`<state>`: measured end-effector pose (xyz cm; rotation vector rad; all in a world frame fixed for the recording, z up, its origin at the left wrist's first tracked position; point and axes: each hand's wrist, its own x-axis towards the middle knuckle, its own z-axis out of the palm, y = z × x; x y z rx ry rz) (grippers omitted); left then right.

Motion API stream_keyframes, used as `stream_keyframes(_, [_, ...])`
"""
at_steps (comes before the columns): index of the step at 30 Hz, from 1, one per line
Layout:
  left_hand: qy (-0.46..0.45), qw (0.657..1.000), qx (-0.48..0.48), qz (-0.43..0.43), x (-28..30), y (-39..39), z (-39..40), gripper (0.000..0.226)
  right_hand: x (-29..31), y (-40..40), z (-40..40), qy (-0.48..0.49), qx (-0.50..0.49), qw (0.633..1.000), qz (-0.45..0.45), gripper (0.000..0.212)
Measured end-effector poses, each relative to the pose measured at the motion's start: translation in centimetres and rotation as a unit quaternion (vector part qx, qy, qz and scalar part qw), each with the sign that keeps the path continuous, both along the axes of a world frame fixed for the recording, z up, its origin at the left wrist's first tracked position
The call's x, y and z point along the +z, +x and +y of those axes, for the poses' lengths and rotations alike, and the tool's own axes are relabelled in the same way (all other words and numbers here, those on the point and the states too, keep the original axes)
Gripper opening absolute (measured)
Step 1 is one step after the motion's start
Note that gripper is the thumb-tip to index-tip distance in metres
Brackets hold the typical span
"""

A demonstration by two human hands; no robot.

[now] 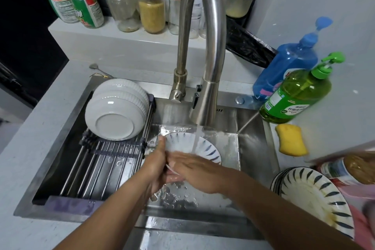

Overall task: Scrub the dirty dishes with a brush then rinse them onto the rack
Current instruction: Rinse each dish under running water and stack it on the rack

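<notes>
We hold the plate point(192, 147) tilted under the running water, left hand point(157, 165) gripping its left edge, right hand point(194, 170) flat on its face. The rack point(105, 160) lies just left of our left hand, so that hand is the nearer one to carry it over.

Your two forearms are bare from the bottom of the view up to the wrists; no sleeve, cuff or glove shows on either. Your left hand point(157, 165) wears no ring, watch or band that can be seen, and its fingers are wet and glistening. Your right hand point(194, 170) is equally unadorned, its back wet, with no wristband or jewellery visible on the wrist.
</notes>
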<state>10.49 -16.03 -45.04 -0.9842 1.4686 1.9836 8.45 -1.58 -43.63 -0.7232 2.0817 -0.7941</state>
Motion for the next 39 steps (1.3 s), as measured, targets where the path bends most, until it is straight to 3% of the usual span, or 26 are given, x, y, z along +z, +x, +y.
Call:
stream_keyframes(2, [0.0, 0.999, 0.032, -0.024, -0.5, -0.6, -1.4, 0.073, 0.2, 1.0, 1.8, -0.013, -0.023, 0.999, 0.046, 0.056])
stream_keyframes(4, [0.008, 0.998, 0.041, -0.049, -0.6, -1.0, -2.5, 0.066, 0.4, 1.0, 3.9, -0.036, -0.088, 0.992, 0.086, 0.039])
stream_keyframes(7, [0.066, 0.994, 0.013, -0.081, -0.1, -1.4, -3.1, 0.071, 1.1, 0.2, 5.3, -0.099, -0.188, 0.976, 0.041, 0.014])
stream_keyframes(10, [0.122, 0.99, 0.002, -0.071, -0.5, -1.3, -3.2, 0.085, 1.8, -1.2, 5.2, -0.132, -0.213, 0.968, 0.019, 0.018])
stream_keyframes(13, [0.067, 0.998, -0.008, 0.011, -1.2, -0.7, -3.5, 0.082, 2.2, -2.3, 6.1, -0.152, -0.25, 0.955, -0.04, 0.018])
stream_keyframes(17, [0.014, 0.981, -0.115, 0.157, -1.3, 1.1, -4.3, 0.048, 2.1, -3.2, 7.3, -0.217, -0.341, 0.906, -0.124, 0.019])
stream_keyframes(21, [0.03, 0.967, -0.162, 0.194, -1.1, 1.5, -4.4, 0.046, 1.5, -4.0, 6.7, -0.209, -0.417, 0.873, -0.141, 0.019])
stream_keyframes(28, [-0.005, 0.968, -0.162, 0.194, 0.0, 1.4, -1.0, 0.05, 0.7, -4.8, 0.5, -0.046, -0.445, 0.893, 0.057, 0.03])
stream_keyframes(31, [-0.009, 0.965, -0.15, 0.214, 0.7, 1.5, 0.1, 0.038, 0.1, -4.5, -2.3, 0.059, -0.282, 0.952, 0.099, 0.043])
stream_keyframes(32, [-0.008, 0.965, -0.144, 0.218, 1.2, 1.4, 0.4, 0.035, 0.2, -4.4, -3.0, 0.053, -0.257, 0.961, 0.088, 0.044])
stream_keyframes(34, [0.027, 0.974, -0.107, 0.199, 1.8, 1.5, 0.7, 0.031, 1.4, -4.5, -3.8, 0.035, -0.303, 0.952, 0.021, 0.05])
stream_keyframes(37, [0.134, 0.981, -0.012, 0.138, 2.2, 1.5, 0.7, 0.028, 2.7, -4.6, -4.2, 0.083, -0.306, 0.948, -0.009, 0.045])
stream_keyframes(39, [0.203, 0.972, 0.044, 0.109, 2.5, 1.2, 0.7, 0.03, 3.1, -4.2, -4.1, 0.056, -0.298, 0.953, -0.002, 0.046])
